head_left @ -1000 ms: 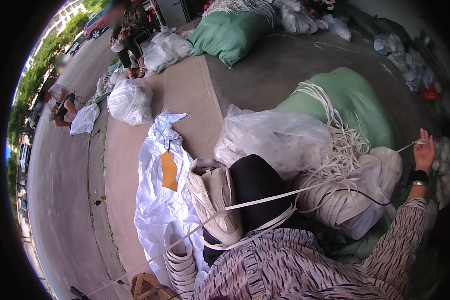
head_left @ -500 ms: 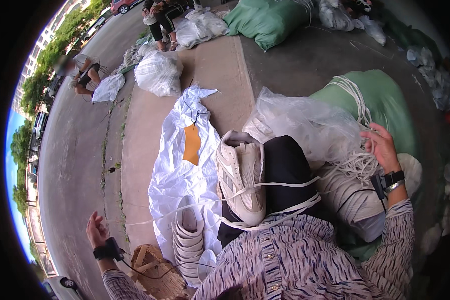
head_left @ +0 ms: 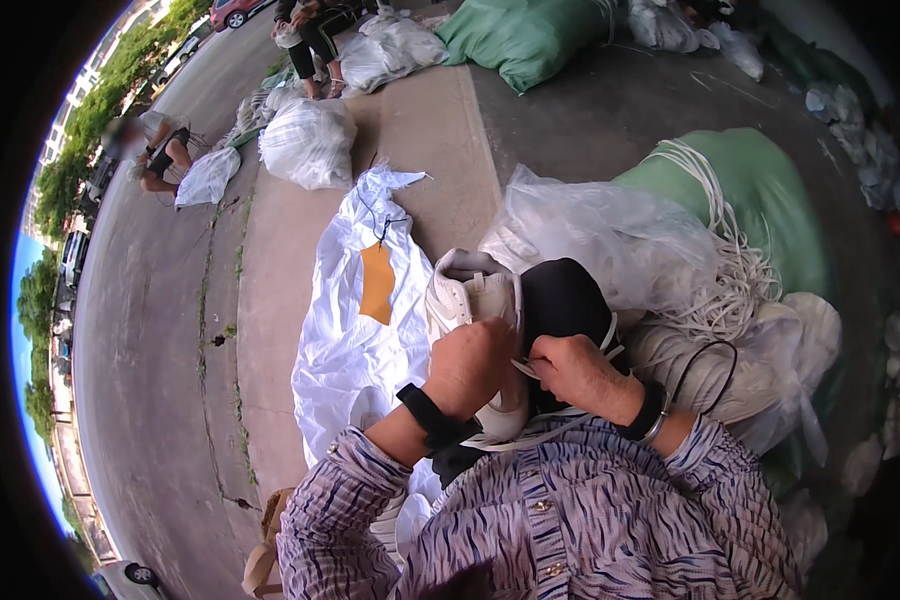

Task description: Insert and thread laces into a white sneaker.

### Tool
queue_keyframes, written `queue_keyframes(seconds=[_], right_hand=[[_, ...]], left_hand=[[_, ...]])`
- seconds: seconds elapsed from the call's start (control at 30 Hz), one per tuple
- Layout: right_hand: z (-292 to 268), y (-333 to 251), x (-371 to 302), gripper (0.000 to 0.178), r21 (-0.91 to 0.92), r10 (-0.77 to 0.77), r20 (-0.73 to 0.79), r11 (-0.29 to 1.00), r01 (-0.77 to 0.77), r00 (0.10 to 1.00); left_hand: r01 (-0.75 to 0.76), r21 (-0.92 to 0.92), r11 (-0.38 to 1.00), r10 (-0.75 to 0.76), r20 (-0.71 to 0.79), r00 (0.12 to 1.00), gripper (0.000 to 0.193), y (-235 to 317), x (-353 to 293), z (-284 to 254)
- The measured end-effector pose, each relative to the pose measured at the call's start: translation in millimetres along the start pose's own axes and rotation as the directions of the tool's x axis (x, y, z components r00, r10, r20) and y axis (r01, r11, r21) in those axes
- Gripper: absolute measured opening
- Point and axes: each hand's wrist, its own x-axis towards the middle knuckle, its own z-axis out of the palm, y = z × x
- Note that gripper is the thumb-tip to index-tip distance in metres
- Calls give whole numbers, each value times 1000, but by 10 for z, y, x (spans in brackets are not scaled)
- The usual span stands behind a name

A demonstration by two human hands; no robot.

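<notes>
Fingers: right hand pinches flat white lace — left hand hides its hold. Beige mesh sneaker sits close, likely for reach.

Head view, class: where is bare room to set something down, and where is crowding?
Bare: pavement left of the white sheet; dark floor between the far green sack and clear plastic bag. Crowded: left hand and right hand by the shoe; laces on the near green sack.

two bare hands, two black wristbands, one beige lace-up sneaker, one crumpled white sheet, one flat orange tag, at least two bulging green sacks, one tangled white lace bundle, two seated people, one red car
</notes>
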Motion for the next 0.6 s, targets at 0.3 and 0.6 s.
queue_keyframes(seconds=[0.3,0.6], right_hand=[[-42,-61,111,14,-30,212,250,977,-212,945],[88,89,87,16,-23,-1,120,1000,4,993]], left_hand=[[-63,280,958,-22,291,956,26,43,213,-3],[-27,274,961,-29,199,980,21,189,93,-34]])
